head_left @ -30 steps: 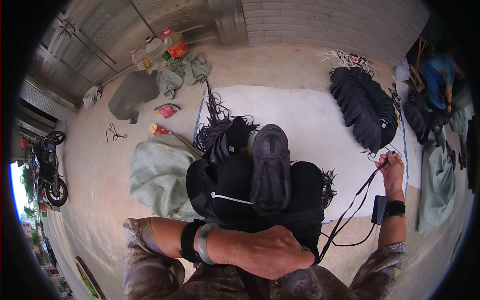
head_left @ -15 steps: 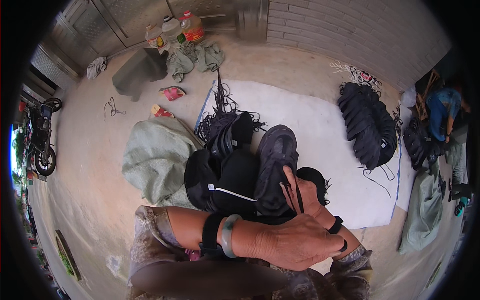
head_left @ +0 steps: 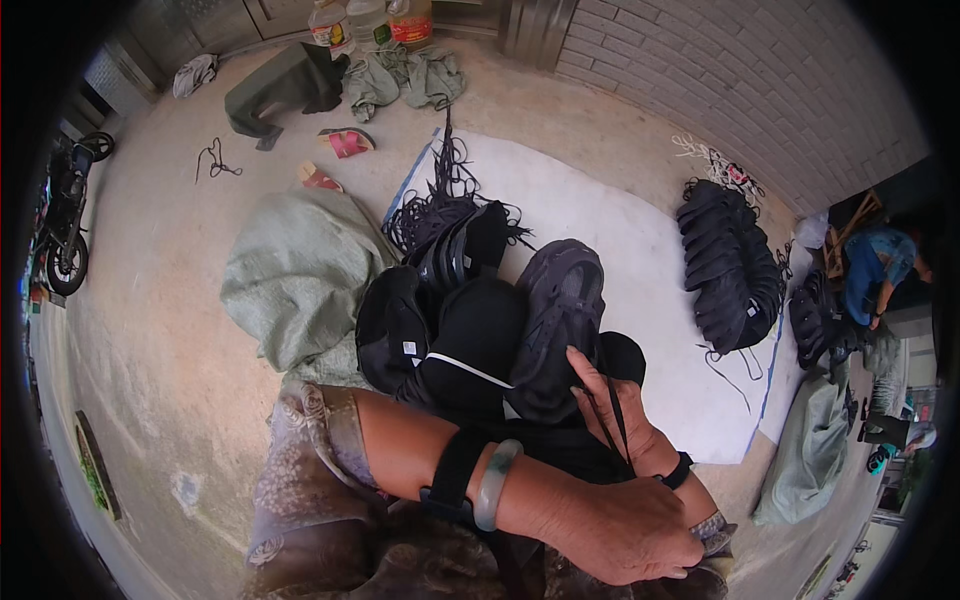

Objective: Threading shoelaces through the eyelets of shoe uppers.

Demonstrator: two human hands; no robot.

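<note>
Head view: right hand [head_left: 625, 425] pinching black strap [head_left: 607, 415] against shoe bundle [head_left: 500, 335]; left hand [head_left: 625, 530] curled loosely over it; grey sack [head_left: 295, 275], white sheet [head_left: 640, 250] beyond.

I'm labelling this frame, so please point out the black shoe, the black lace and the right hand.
black shoe [head_left: 560, 320]: head view, on its upturned sole.
black lace [head_left: 612, 422]: head view, on the strands crossing the fingers.
right hand [head_left: 622, 425]: head view, on its back.

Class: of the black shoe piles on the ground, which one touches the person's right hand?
The near pile: the right hand rests on it; the far pile lies untouched.
</note>
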